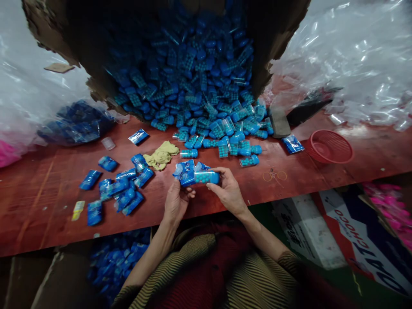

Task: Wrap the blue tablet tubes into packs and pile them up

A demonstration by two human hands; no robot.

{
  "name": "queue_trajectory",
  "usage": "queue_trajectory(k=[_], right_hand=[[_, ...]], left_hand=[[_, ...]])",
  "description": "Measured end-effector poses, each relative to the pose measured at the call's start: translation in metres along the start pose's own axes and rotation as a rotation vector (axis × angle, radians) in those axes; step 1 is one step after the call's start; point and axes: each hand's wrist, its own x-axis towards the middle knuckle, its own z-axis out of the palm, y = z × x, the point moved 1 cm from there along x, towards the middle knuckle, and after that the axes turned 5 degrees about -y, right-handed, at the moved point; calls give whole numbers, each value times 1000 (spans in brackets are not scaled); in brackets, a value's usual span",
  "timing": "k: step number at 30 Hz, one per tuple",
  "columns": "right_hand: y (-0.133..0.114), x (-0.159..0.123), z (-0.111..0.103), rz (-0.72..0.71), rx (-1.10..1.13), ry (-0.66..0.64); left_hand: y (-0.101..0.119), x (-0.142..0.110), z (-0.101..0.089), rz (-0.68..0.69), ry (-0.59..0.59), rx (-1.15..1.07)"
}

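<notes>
Between my fingers my right hand (229, 192) grips a small clear bottle (205, 177) by its blue cap; turquoise balls show inside. My left hand (177, 199) pinches a blue printed sleeve (184, 172), and the bottle's clear end meets the sleeve's right side. How far the bottle is inside the sleeve cannot be made out. Left of my hands lies a loose group of blue wrapped packs (124, 186). Just beyond them is a crumpled yellowish cloth (162, 155). More capped bottles (225, 139) spread over the table in front of me.
A torn cardboard box (61, 30) tips a heap of bottles onto the red table (51, 184). Right stand a red plastic basket (331, 146) and a blue packet stack (292, 144). Clear plastic bags (360, 56) pile up behind. Below are printed cartons (357, 240) and more blue packs (119, 262).
</notes>
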Motion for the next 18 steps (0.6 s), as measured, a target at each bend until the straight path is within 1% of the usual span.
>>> queue_trajectory(k=[7, 11, 14, 18], right_hand=[[-1, -1, -1, 6, -42, 8], [-2, -3, -2, -33, -61, -12], [-1, -3, -2, -60, -66, -39], [0, -2, -2, -35, -35, -25]], left_hand=[[2, 0, -2, -15, -29, 28], [1, 0, -3, -27, -9, 35], [-1, 1, -3, -40, -21, 31], [-2, 1, -4, -30, -41, 35]])
